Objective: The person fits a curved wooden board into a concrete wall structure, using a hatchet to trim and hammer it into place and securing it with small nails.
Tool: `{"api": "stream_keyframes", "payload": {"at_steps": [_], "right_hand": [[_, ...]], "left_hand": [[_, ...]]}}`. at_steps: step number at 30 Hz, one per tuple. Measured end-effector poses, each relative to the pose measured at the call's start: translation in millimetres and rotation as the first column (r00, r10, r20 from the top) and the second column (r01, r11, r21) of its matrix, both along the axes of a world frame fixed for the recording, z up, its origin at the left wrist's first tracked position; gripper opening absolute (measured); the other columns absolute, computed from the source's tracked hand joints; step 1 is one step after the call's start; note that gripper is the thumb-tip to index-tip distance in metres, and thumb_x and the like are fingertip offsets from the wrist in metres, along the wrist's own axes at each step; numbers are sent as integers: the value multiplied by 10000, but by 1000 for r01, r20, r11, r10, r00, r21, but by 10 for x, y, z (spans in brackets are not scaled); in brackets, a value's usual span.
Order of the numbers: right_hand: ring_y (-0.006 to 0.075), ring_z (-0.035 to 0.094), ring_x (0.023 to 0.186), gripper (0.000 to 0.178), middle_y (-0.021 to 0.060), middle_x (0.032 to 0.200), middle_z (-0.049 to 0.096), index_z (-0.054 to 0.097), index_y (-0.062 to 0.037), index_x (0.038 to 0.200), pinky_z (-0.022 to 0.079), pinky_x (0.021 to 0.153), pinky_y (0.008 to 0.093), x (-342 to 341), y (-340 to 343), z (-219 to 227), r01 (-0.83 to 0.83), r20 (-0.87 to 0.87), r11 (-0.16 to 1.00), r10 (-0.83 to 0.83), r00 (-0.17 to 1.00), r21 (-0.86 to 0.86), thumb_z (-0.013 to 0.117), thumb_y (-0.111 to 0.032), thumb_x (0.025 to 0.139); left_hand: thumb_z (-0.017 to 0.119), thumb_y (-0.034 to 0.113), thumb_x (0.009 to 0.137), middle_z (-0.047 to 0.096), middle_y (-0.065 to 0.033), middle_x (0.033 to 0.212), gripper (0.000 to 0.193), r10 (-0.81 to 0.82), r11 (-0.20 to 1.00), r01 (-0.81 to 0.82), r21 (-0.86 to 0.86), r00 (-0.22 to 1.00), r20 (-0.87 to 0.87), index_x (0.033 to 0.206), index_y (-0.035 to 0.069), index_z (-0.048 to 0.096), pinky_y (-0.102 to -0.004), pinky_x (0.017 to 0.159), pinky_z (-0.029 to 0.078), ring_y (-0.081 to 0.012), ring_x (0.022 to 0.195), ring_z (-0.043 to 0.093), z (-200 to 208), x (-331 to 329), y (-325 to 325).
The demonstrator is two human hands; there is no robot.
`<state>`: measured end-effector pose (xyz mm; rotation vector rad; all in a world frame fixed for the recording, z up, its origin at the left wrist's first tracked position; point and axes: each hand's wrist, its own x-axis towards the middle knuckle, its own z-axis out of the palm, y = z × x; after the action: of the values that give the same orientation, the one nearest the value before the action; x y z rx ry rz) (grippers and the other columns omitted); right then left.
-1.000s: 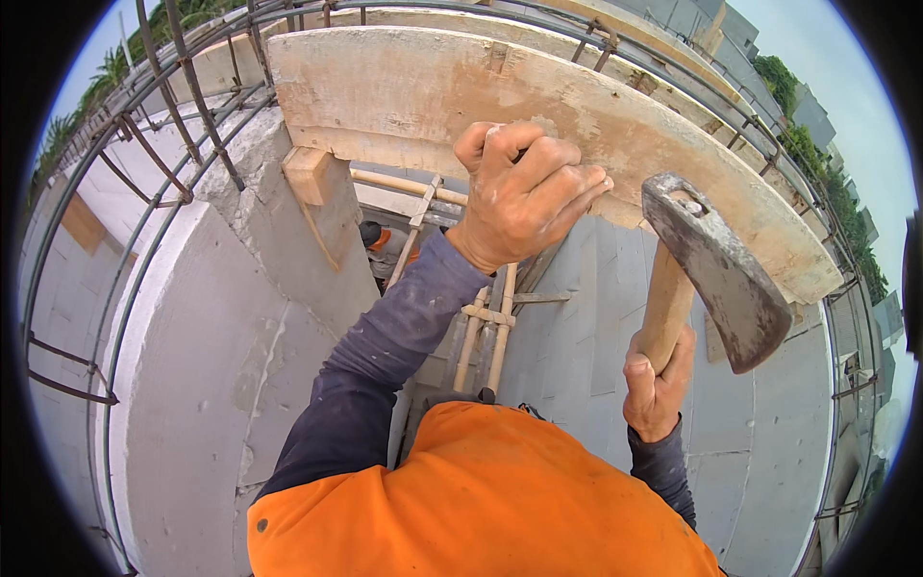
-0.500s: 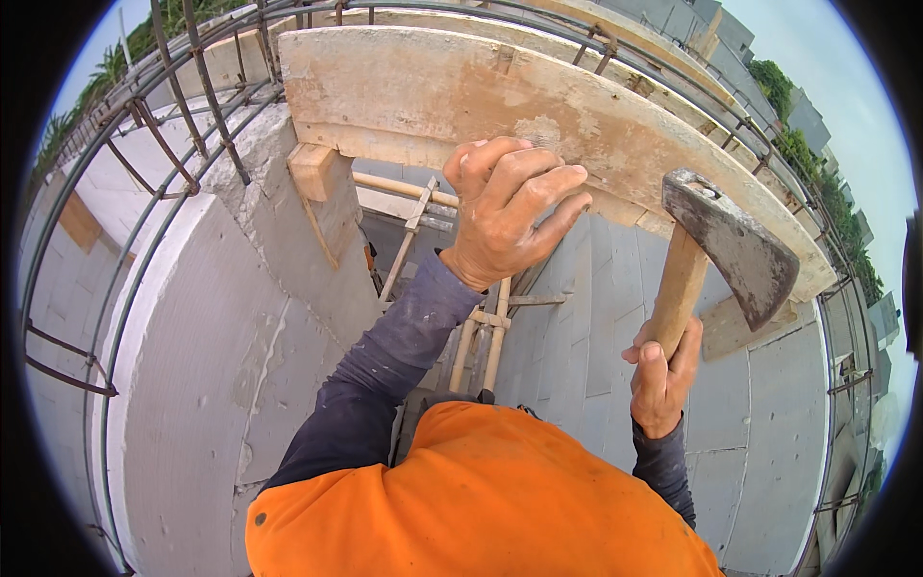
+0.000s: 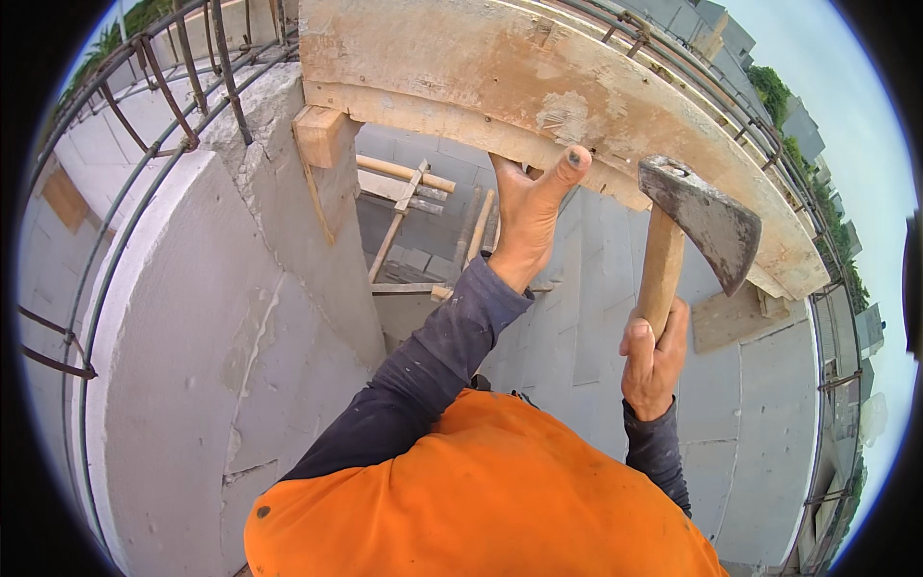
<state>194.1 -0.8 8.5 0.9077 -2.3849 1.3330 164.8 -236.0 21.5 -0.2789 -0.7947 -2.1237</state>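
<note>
My right hand [image 3: 656, 358] is wrapped around the wooden handle of a hatchet [image 3: 707, 216]. The hatchet stands head up, its dark, worn blade pointing right, in front of the long formwork board [image 3: 423, 62]. My left hand [image 3: 524, 226] is at the lower edge of that board, its thumb up across the front and its fingers reaching under, where their tips are hidden. The board is pale, with brown stains and a rough patch of dried mortar, and spans the opening between two grey block walls. At its left end a small wood block [image 3: 322, 135] sits below it.
Steel rebar [image 3: 159, 192] runs over the left wall [image 3: 192, 346], with several bars sticking up. More rebar curves behind the board to the right. Below the opening are wooden poles [image 3: 399, 173] tied crosswise. Another piece of wood [image 3: 735, 322] is fixed to the right wall [image 3: 779, 413].
My left hand has turned from in front of the board, fingers curled, to reaching under its lower edge with the thumb up. The hatchet has shifted slightly left in my right hand.
</note>
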Motion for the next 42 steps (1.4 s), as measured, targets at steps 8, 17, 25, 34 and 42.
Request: {"api": "stream_keyframes", "payload": {"at_steps": [8,17,25,34,42], "right_hand": [[193,601,803,558,113,947,619,535,4,1305,510,723,364,-27,-7,-59,46,-58,998,-43,997,46,589,-482,1038],[116,507,655,553,47,828,565,499,13,1289,454,620,304,94,-79,48,-81,-20,974,79,997,-213,599,-467,1033],[107,515,598,642,53,780,554,489,33,1269,422,537,254,-70,-155,56,82,-4,995,-81,997,57,572,-555,1026],[139,531,623,638,67,770,556,483,35,1267,449,597,298,-89,-106,-170,-94,-319,969,18,947,-227,600,-538,1013],[156,534,637,584,74,762,584,511,15,1274,479,640,324,61,-122,130,-23,-124,987,3,992,-157,572,-516,1038]], "left_hand": [[886,339,855,422,-124,1478,1010,61,998,-61,8,998,3,1589,113,231,-441,1158,397,-238,1387,448,65,-67,10],[884,222,839,529,-91,1309,812,138,990,-137,18,989,-57,1462,30,400,-344,1045,460,-164,1169,556,90,-109,-45],[876,167,826,529,-114,1312,756,185,982,-183,42,981,-65,1402,-22,423,-341,1032,478,-172,1170,561,158,-58,-16],[879,143,820,540,-111,1286,773,159,987,-155,44,981,-110,1409,-16,404,-336,1032,484,-176,1153,577,113,-138,-33],[879,142,819,523,-118,1298,784,144,990,-144,12,988,-57,1406,-10,383,-345,1028,487,-184,1173,564,67,-130,-96]]}}
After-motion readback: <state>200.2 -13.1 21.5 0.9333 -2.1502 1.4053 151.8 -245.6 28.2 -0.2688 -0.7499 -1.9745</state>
